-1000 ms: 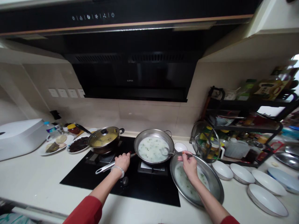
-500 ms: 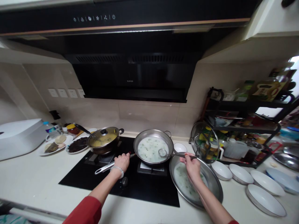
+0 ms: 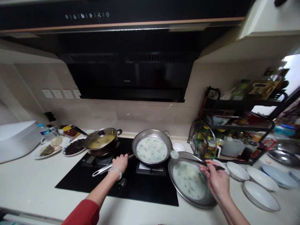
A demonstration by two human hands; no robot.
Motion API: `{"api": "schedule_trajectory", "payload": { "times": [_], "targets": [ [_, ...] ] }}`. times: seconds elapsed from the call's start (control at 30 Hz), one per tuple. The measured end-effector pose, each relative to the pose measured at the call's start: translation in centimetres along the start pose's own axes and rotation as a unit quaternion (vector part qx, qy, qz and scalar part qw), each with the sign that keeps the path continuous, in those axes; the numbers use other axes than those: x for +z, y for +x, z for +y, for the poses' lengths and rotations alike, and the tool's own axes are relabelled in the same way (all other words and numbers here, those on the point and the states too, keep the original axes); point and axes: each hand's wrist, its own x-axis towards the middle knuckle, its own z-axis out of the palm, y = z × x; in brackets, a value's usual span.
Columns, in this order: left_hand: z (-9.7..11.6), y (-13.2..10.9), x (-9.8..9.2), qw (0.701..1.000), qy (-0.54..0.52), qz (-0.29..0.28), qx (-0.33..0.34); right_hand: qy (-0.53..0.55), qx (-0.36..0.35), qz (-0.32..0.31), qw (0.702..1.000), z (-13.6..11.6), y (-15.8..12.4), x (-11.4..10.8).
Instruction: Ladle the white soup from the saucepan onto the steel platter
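Note:
My left hand point(image 3: 120, 164) is wrapped round the long metal handle of a frying pan point(image 3: 135, 144) on the right burner. White soupy food with green bits point(image 3: 152, 150) fills that pan. My right hand point(image 3: 216, 178) grips the dark handle of a ladle point(image 3: 174, 154). The ladle's bowl, with pale liquid in it, hangs between the pan's right rim and a wide metal basin point(image 3: 172, 175). More of the white soup with greens lies in the basin, below my right hand.
A lidded pot point(image 3: 100, 142) stands on the left burner. Left of it are a plate of dark food point(image 3: 74, 147) and a plate of mixed items point(image 3: 51, 147). Several white bowls point(image 3: 261, 195) line the right counter, before a seasoning rack point(image 3: 241, 126). A glass lid point(image 3: 202, 140) leans there.
My right hand has moved right with the ladle, lifting its bowl out of the pan and over to the basin's near-pan edge. My left hand stays on the pan handle.

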Motion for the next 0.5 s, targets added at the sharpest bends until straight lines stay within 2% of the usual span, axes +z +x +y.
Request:
{"api": "schedule_trajectory", "payload": {
  "times": [0.17, 0.27, 0.4, 0.5],
  "targets": [
    [0.0, -0.1, -0.1, 1.000, -0.001, 0.002, 0.001, -0.090, -0.019, 0.038, 0.995, -0.2, 0.4, -3.0],
    [0.1, -0.2, -0.2, 1.000, -0.005, 0.003, -0.002, -0.166, -0.037, 0.017, 0.985, 0.6, 0.3, -4.4],
    [0.1, -0.2, -0.2, 1.000, -0.002, 0.002, 0.001, -0.249, -0.094, -0.076, 0.961, 2.1, -0.2, -5.5],
    [0.0, -0.1, 0.0, 1.000, 0.005, 0.007, 0.004, -0.298, -0.189, -0.178, 0.919, 2.7, -0.6, -5.7]
  ]
}}
